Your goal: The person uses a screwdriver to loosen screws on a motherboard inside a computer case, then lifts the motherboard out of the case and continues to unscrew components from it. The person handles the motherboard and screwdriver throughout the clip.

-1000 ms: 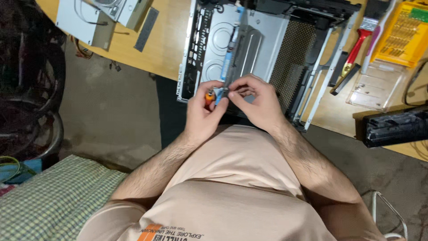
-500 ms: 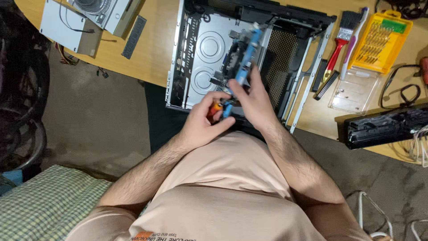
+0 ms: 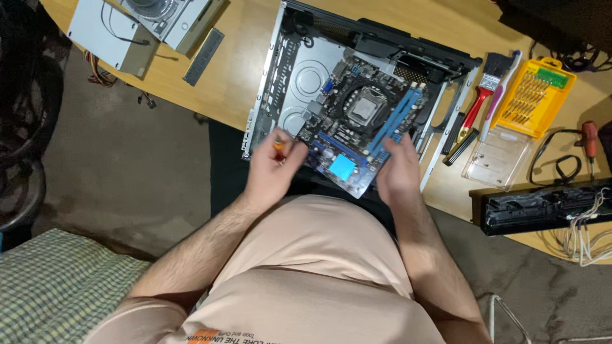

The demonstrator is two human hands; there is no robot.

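The wooden table (image 3: 210,89) carries an open metal computer case (image 3: 299,70) lying flat at twelve o'clock of the person. In it sits the motherboard (image 3: 360,124), its near edge jutting over the case's rim. The right hand (image 3: 400,171), at five o'clock of the board, has its grip closed on that near corner. The left hand (image 3: 273,167), at eight o'clock, is clenched around a small orange-handled screwdriver (image 3: 278,145). A red-handled brush (image 3: 479,102) lies at three o'clock.

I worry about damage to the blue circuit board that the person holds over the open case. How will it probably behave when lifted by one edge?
The circuit board looks flat and stiff, so it likely stays straight. Its many small raised parts look fragile. The right hand grips only an edge, so it may tilt.
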